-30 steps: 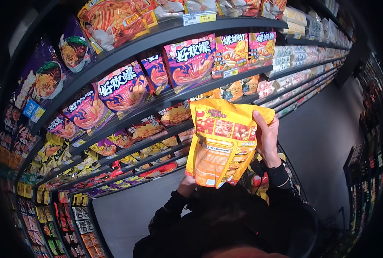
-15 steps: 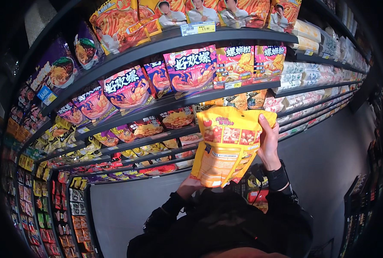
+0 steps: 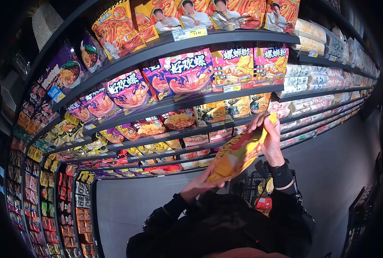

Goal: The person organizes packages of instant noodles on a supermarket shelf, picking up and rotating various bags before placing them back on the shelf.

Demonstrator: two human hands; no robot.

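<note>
A yellow food packet, likely instant noodles like those on the shelves, is held between both hands in front of me, tilted so one side edge faces up. My right hand grips its upper right end, fingers curled over the top. Its lower left end rests in my left hand, whose fingers go partly out of sight beneath it. Black sleeves cover both forearms, and a black band circles the right wrist.
Ahead stands a long shelf with several tiers of purple, orange and red noodle packets. White wrapped bundles fill its right part. A wire basket holding packets is below my right arm. More racks of small packets line the left.
The packet has turned from showing its broad printed back to a narrow, slanted side view. My right hand's fingers have come over its top edge. My left hand has moved slightly right.
</note>
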